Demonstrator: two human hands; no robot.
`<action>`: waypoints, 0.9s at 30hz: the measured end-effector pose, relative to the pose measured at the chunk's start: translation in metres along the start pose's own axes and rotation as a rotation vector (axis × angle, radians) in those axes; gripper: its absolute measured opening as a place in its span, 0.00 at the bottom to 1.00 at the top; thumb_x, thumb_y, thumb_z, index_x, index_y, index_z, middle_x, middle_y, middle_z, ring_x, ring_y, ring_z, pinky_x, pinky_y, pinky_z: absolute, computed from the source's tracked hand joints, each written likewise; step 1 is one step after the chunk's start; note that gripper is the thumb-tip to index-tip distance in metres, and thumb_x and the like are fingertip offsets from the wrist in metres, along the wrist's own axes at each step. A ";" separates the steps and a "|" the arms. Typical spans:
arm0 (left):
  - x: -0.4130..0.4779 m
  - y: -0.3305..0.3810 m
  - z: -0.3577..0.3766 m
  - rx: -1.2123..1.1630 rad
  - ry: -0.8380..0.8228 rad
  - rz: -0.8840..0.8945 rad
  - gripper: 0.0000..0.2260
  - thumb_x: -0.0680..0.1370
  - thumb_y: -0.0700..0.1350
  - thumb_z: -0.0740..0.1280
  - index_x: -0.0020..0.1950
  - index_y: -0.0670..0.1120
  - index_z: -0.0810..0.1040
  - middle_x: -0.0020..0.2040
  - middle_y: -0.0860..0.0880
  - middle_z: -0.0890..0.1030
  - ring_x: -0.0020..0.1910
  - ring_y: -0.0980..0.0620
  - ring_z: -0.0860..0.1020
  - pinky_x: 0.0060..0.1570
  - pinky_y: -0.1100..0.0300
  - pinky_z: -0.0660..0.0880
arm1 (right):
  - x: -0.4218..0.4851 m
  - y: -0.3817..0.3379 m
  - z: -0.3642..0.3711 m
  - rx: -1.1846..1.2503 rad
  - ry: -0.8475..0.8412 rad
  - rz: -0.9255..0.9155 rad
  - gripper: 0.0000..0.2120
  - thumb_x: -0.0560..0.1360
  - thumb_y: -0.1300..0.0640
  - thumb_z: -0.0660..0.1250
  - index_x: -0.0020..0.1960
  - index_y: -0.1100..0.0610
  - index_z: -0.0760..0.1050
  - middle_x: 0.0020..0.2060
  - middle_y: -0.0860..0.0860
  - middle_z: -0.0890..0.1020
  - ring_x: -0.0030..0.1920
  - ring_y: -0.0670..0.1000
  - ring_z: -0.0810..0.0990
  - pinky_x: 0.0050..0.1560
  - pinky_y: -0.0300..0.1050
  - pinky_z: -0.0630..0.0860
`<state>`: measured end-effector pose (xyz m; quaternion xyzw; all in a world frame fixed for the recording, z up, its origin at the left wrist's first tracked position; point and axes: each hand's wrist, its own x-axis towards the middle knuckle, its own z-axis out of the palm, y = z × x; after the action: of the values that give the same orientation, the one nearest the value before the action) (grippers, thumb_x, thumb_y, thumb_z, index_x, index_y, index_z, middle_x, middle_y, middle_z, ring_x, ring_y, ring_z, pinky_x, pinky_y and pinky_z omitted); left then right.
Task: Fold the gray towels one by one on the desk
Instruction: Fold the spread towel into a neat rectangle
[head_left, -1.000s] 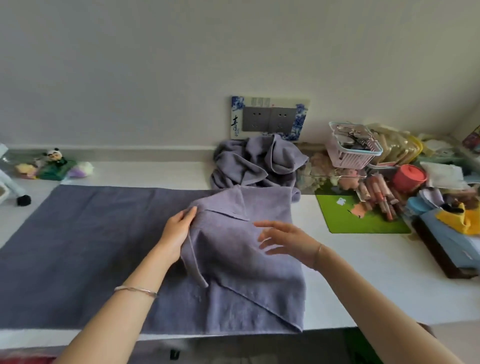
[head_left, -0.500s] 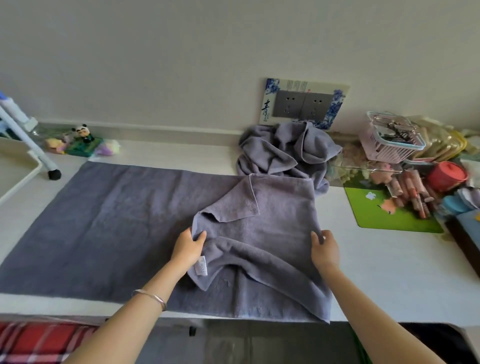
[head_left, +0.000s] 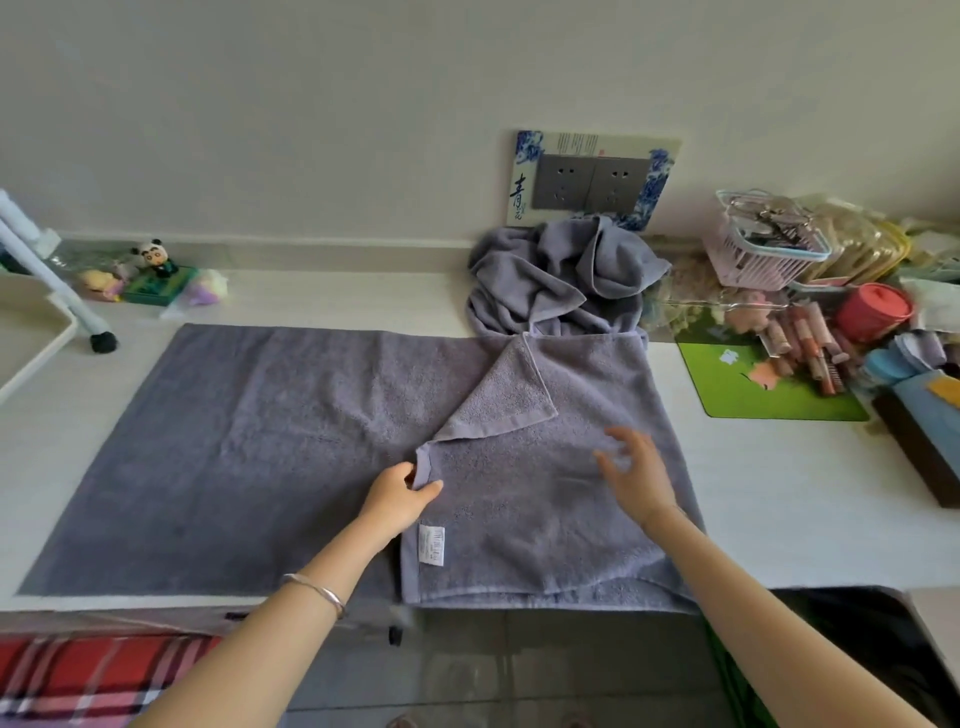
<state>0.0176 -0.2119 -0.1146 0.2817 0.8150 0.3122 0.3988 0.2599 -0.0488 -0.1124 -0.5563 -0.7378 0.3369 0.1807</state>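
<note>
Gray towel (head_left: 260, 452) lies spread on the desk (head_left: 779, 493), its right end folded over. Your left hand (head_left: 397, 499) pinches the fold's left edge; your right hand (head_left: 636, 480) is over the fold, fingers spread apart. A crumpled towel (head_left: 561, 280) sits behind.

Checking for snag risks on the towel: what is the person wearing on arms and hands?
No sleeves show; both forearms are bare. The left hand and right hand wear no gloves or visible rings. A thin silver bangle circles the left wrist; the right wrist shows nothing.
</note>
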 end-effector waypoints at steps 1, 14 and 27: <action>-0.005 0.001 -0.003 -0.002 -0.031 -0.004 0.08 0.76 0.48 0.69 0.46 0.43 0.77 0.40 0.50 0.80 0.42 0.50 0.79 0.37 0.63 0.72 | 0.000 -0.010 0.006 0.071 -0.068 0.033 0.17 0.77 0.55 0.65 0.65 0.56 0.70 0.61 0.52 0.72 0.56 0.51 0.74 0.52 0.44 0.72; -0.017 -0.018 -0.013 -0.197 -0.272 -0.037 0.17 0.79 0.50 0.63 0.54 0.37 0.78 0.43 0.43 0.79 0.41 0.50 0.77 0.37 0.58 0.74 | 0.034 -0.092 0.074 1.039 -0.250 0.727 0.20 0.81 0.58 0.59 0.70 0.62 0.64 0.68 0.57 0.71 0.62 0.54 0.77 0.29 0.35 0.78; -0.034 0.018 -0.019 -0.449 -0.113 0.156 0.14 0.80 0.48 0.63 0.46 0.38 0.81 0.41 0.47 0.81 0.41 0.54 0.78 0.39 0.64 0.72 | 0.061 -0.124 0.041 0.421 -0.189 -0.104 0.06 0.80 0.58 0.61 0.52 0.59 0.74 0.40 0.49 0.80 0.41 0.46 0.78 0.38 0.36 0.76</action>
<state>0.0232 -0.2297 -0.0755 0.2652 0.6772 0.4992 0.4710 0.1277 -0.0222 -0.0617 -0.4337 -0.6927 0.5241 0.2398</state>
